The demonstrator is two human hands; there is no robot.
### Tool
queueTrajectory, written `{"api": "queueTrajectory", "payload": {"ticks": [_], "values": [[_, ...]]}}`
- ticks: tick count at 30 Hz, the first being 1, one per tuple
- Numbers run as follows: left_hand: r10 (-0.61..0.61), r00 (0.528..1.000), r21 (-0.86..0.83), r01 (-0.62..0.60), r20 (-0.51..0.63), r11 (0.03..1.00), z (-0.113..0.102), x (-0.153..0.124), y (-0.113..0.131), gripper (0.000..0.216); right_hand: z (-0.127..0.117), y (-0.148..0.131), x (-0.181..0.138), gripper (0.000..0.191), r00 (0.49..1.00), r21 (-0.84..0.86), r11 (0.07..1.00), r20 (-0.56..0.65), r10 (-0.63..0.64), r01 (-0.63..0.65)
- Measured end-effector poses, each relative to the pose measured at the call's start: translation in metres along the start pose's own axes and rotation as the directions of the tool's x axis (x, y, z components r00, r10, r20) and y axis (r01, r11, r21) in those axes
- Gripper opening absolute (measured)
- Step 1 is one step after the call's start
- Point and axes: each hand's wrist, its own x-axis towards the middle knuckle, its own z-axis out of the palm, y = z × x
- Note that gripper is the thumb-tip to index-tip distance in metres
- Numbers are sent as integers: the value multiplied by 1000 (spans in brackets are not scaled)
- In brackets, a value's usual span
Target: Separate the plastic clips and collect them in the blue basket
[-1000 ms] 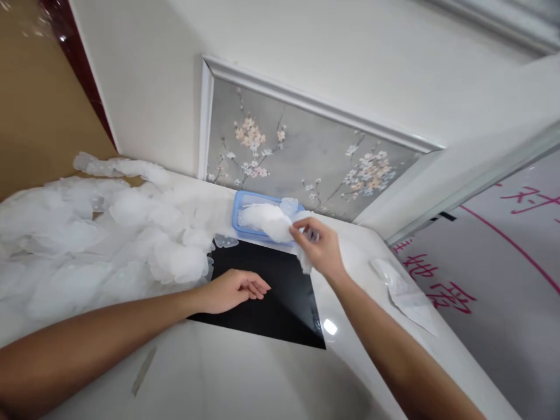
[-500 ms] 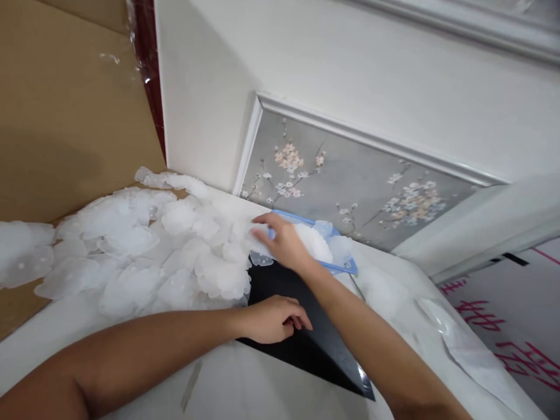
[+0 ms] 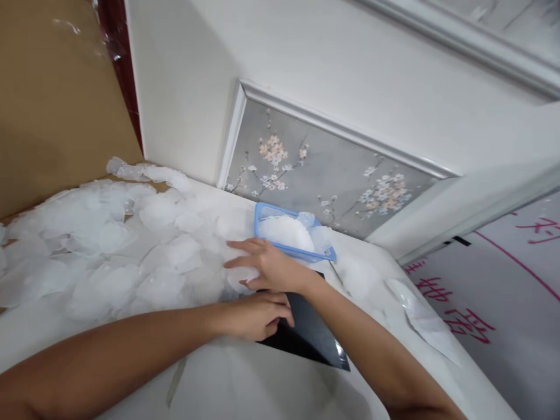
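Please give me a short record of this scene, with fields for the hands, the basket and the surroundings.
Left hand: fingers curled, at the black sheet; grip unclear
Right hand: fingers spread, at the edge of the white pile
Basket: blue, beside the wall, with white pieces inside
Table: white; pile heaped on its left part
Background: flower picture, cardboard, red writing at right

Near tabletop [image 3: 245,388] free, white heap [image 3: 109,256] leftward
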Motion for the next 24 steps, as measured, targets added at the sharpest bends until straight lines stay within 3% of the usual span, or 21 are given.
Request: {"api": "queueTrajectory", "payload": {"ticks": [4, 7, 9, 12, 15, 18, 21, 22, 24], "values": [[84, 995, 222, -93, 49, 971, 3, -3, 5, 35, 0, 23, -71, 71, 982, 198, 962, 78, 174, -186], [118, 993, 463, -99, -14, 881, 6, -3, 7, 38, 22, 35, -114, 90, 942, 349, 888, -39, 332, -299], [151, 986, 611, -75, -73, 788, 4, -3, 8, 29, 40, 40, -133, 88, 886, 414, 841, -148, 440, -348], [235, 966, 723, -86, -109, 686, -5, -2, 11, 23, 60, 39, -147, 70, 805, 443, 805, -255, 536, -395], [326, 933, 773, -91, -155, 628, -15, 1, 11, 30, 64, 31, -145, 64, 772, 408, 806, -297, 562, -429], [230, 941, 788, 59, -249, 613, -20, 9, 2, 37, 61, 23, -137, 57, 810, 323, 849, -292, 509, -417], [48, 965, 785, 181, -259, 592, -23, 15, -9, 38, 56, 22, -135, 28, 850, 240, 893, -291, 439, -380], [-5, 967, 795, 213, -256, 568, -25, 15, -11, 37, 54, 23, -138, 23, 845, 229, 894, -301, 442, -386], [-81, 959, 811, 274, -273, 517, -30, 13, -10, 34, 50, 28, -147, 31, 823, 255, 875, -311, 476, -411]]}}
